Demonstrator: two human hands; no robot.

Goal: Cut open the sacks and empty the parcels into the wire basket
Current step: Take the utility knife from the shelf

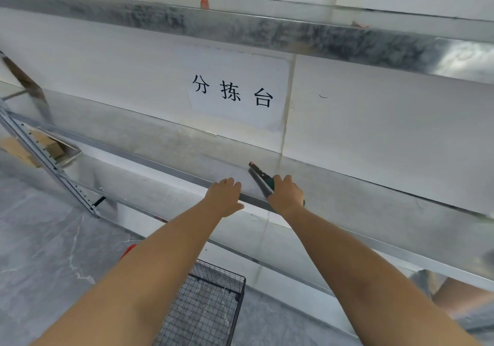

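At glossy metal shelf (160,142), slim green-handled knife (261,175)

Galvanised metal shelf (160,142), running from middle left to lower right of the frame, bears a green-handled cutter (260,176) at centre, gripped by the right hand (287,194); grey marbled floor (40,239), lower left, carries a black wire basket (213,305) at bottom centre.

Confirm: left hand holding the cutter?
No, the right hand grips the cutter; the left hand rests on the shelf.
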